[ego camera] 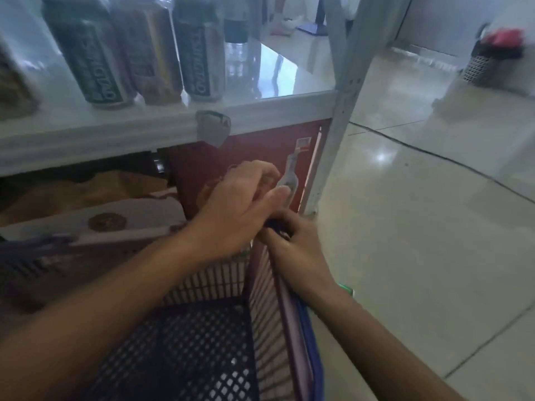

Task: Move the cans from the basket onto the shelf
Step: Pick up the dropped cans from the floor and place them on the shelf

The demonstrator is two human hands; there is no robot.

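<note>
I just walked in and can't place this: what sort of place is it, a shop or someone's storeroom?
Probably a small shop or a mock-up of one. Drink cans stand in a row on a white metal shelf, a plastic shopping basket sits below it, and the tiled floor is glossy. No price tags or other shoppers show.

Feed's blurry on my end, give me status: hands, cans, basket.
Both hands at basket far corner; right hand gripping its rim, left hand over it. Three cans upright on shelf. Visible basket floor empty.

Head view looks steeply down, close over basket point(202, 342) and shelf point(115, 134).
</note>
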